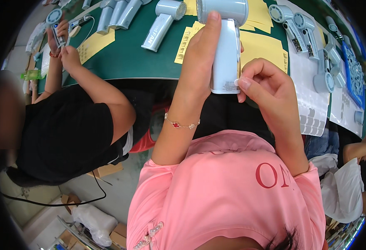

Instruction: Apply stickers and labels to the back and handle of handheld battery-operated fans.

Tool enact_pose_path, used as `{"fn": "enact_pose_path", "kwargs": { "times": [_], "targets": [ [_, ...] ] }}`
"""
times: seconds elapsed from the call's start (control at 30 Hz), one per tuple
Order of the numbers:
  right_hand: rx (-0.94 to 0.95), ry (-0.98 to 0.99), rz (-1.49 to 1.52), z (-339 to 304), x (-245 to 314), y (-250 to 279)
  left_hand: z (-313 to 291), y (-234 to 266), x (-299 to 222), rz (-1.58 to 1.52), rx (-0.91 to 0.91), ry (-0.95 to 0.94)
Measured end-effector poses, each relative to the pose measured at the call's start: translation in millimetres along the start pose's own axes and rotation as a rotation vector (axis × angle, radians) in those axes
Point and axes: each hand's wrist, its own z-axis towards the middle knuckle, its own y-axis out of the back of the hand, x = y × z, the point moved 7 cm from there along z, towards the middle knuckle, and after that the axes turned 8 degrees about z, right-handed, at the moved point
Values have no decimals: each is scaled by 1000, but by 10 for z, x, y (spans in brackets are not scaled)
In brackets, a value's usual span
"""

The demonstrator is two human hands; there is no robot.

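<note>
My left hand (pixel 198 62) is wrapped round a light blue handheld fan (pixel 226 54), its thumb lying along the side of the handle just under the round head. The fan is held with its head away from me and the flat handle end toward me. At that near end my right hand (pixel 268 83) pinches a small white piece (pixel 236 82), perhaps a sticker, between thumb and forefinger. This piece touches or nearly touches the handle's lower right corner, beside some fine print. A yellow sticker sheet (pixel 266 46) lies on the table behind the handle.
Light blue fans (pixel 160 29) lie on the green table (pixel 129 62), several more at the far left. Open-handled fans (pixel 295 33) rest on white sheets (pixel 308 91) at right, near a blue tray (pixel 353 71) of small parts. At left a co-worker (pixel 66 137) holds another fan (pixel 56 27).
</note>
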Motion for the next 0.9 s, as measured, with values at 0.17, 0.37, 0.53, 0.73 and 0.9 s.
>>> {"fn": "enact_pose_path", "kwargs": {
  "times": [0.17,0.37,0.53,0.73,0.9],
  "targets": [
    [3,-15,19,-6,-21,-16,-9,14,-44,-13,-51,-44],
    [-6,-34,29,2,-25,-26,-16,24,-28,-29,-31,-37],
    [-3,-38,38,-2,-23,-38,-26,18,-52,-33,-38,-49],
    [-11,-13,35,-3,-13,-43,-42,18,-45,-40,-24,-19],
    [-31,13,-40,-26,6,-46,-76,17,-67,-15,-58,-33]
  ]
}}
